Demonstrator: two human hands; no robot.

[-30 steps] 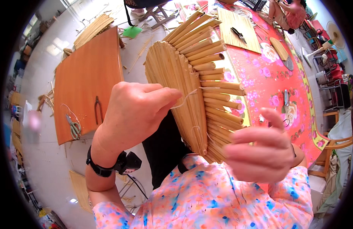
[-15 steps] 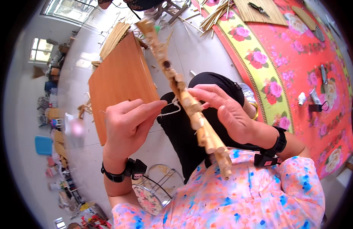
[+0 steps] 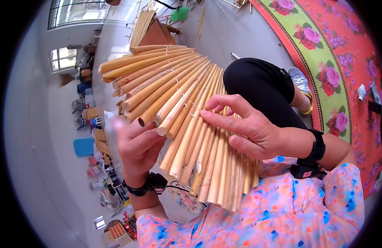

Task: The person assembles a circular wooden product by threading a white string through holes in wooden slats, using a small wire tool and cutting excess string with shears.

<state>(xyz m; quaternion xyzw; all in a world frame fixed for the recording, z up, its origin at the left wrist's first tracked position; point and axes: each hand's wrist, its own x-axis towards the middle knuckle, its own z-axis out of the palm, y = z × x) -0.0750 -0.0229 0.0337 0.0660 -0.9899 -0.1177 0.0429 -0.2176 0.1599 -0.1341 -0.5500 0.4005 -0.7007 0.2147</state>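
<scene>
A fan-like mat of peeled wooden sticks, joined by rows of white string, spreads in front of my body, its cut ends facing left and toward me. My left hand is closed beside the left stick ends, fingers curled; its fingertips are partly hidden behind the sticks, and what they hold does not show. From the right, my right hand rests its fingertips on the sticks beside a line of white string. Its thumb stands apart from the fingers. Black bands circle both wrists.
My bent knee in black trousers lies beyond the mat. On the right a red floral cloth covers the floor area. A floral-seated stool stands below the mat. Household goods and a blue panel line the left wall.
The mat has turned from nearly edge-on to showing its broad face, now covering most of the wooden board. My left hand has moved behind the stick ends; the string it pinched is out of sight.
</scene>
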